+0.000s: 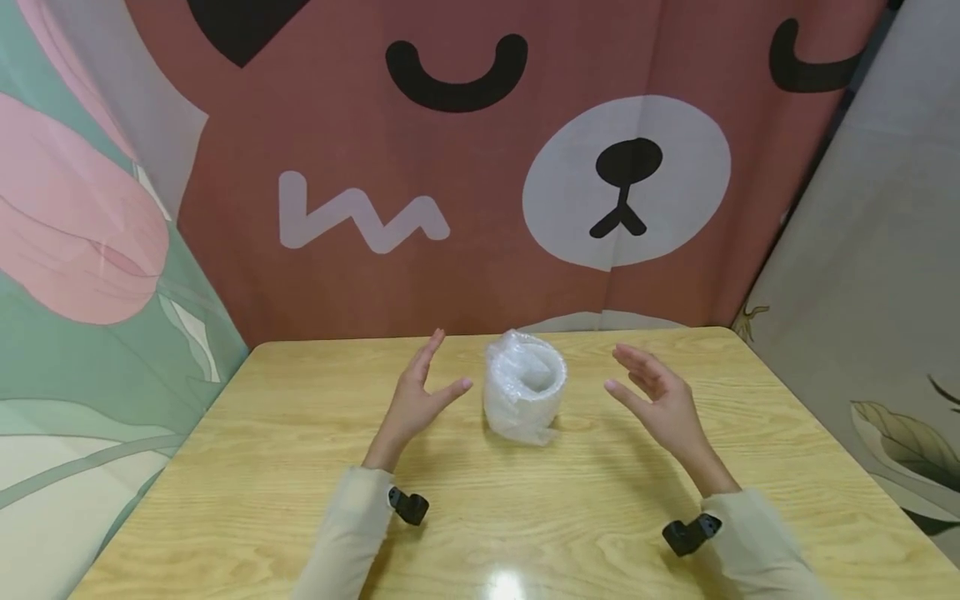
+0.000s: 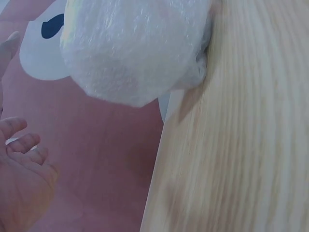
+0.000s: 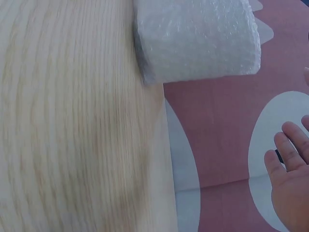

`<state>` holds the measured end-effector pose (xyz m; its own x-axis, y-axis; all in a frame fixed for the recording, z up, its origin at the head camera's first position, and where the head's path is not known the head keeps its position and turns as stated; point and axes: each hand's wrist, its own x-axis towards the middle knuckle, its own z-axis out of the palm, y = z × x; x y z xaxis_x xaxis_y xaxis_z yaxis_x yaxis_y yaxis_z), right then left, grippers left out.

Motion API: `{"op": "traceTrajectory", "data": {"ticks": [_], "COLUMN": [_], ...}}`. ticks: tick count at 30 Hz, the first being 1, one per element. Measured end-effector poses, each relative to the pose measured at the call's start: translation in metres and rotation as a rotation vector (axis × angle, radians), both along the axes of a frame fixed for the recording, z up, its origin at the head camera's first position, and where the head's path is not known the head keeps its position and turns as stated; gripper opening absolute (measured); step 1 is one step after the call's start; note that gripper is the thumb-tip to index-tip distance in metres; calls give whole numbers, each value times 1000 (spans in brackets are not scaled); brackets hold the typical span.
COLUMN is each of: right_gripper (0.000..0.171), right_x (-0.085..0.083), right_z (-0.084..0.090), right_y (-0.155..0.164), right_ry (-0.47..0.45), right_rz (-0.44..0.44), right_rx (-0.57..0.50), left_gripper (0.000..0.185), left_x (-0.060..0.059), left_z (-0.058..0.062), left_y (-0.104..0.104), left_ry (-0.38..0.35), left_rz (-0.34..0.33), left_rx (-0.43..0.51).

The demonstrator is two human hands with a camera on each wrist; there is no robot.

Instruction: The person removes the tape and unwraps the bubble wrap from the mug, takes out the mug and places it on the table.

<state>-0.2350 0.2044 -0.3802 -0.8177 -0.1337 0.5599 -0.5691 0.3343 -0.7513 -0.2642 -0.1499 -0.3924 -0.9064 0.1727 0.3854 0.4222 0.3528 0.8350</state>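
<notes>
Bubble-wrap roll (image 1: 523,387), one, between two hands, left hand (image 1: 417,400), right hand (image 1: 660,402); fingers spread, untouching.

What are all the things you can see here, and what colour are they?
bubble wrap roll: one, clear white, standing on end on the table between the two hands, touched by neither
table: one, light yellow wood, filling the lower part of the head view
bear curtain: one, reddish brown with a white snout and black nose, behind the table
flower curtain: one, green with a pink flower, at the left
grey curtain: one, grey with leaf shapes, at the right
wrist cameras: two, black, one on each cream sleeve
left hand: open, beside the roll
right hand: open, on the roll's other side
</notes>
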Motion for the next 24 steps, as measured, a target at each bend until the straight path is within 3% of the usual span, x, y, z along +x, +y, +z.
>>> {"op": "traceTrajectory", "data": {"ticks": [5,16,24], "right_gripper": [50,45,44], "right_x": [-10,-16,-20], "right_z": [-14,-18,-24], "right_y": [-2,-11,-14], "right_ry": [-3,-23,-73], "right_rz": [26,121,123], "right_rx": [-26,-74,-53], "left_gripper": [86,88,90], "left_x": [-1,1,0], "left_z": [-3,-5,-8], "left_y": [7,21,30], "left_ry": [-4,-13,-21], "left_rz": [-16,-57,-62], "left_rx": [0,23,39]}}
